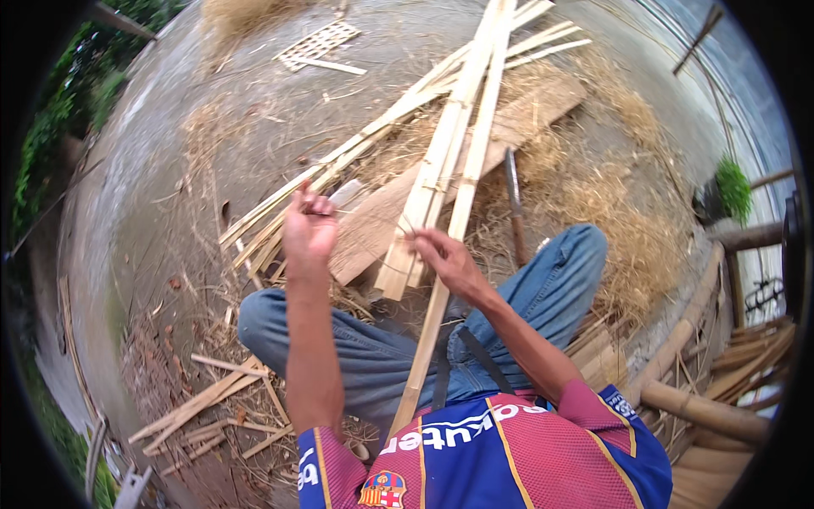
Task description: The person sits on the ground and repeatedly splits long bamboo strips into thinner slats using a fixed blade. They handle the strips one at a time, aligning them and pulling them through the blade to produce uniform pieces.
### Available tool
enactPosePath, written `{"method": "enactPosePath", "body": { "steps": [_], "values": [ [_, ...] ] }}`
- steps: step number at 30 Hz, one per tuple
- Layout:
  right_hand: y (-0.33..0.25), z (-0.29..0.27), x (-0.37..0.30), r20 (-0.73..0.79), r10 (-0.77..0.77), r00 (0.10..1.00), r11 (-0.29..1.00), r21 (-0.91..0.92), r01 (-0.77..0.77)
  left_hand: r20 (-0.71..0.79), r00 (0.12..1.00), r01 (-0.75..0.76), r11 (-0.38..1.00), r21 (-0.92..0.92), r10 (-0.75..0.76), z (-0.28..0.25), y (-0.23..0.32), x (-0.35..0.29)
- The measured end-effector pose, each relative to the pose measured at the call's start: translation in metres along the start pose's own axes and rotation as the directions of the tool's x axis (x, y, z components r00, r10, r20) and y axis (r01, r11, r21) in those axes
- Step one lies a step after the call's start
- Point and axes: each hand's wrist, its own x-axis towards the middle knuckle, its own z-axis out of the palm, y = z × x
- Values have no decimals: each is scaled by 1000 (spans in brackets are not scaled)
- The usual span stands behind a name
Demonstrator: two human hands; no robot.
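Observation:
Long pale split-bamboo strips [441, 170] lie lengthwise in front of me, their near ends between my knees. One narrow strip [430, 331] runs back over my lap to my shirt. Just above the near ends, my right hand [449, 265] is closed in a pinch, with a thin fibre strand [405, 227] at its fingertips. My left hand [311, 225] is raised to the left of the strips, fingers curled and slightly blurred; what they hold, if anything, is too small to make out. A flat wooden board [381, 212] lies under the strips.
A long blade with a wooden handle [515, 208] lies right of the strips. Shavings [623, 199] cover the ground at right. More strips [339, 161] lie at left, offcuts [203, 403] at lower left. A woven bamboo piece [320, 42] lies far off; bamboo poles [699, 411] stand at right.

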Motion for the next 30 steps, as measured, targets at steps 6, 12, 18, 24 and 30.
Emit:
{"method": "enactPosePath", "body": {
  "steps": [6, 12, 18, 24, 30],
  "values": [
    [119, -156, 73, -768, -387, 510, 848, -514, -131, 180, 921, -388, 867, 313, 347, 65, 42, 13],
    [171, -163, 55, -839, 178, 514, 479, -382, -790, 130, 886, -458, 792, 405, 446, 10, 50, 45],
    [110, -141, 54, -835, -154, 528, 664, -483, -571, 190, 832, -550, 724, 416, 522, -13, 38, 56],
    [-25, -90, 16, -242, 50, 969, 747, -635, -197, 165, 762, -629, 658, 414, 626, -18, 42, 53],
    [-34, -62, 25, 279, -52, 959, 333, -901, 280, 145, 725, -659, 617, 430, 673, -17, 40, 56]
  ]
}}
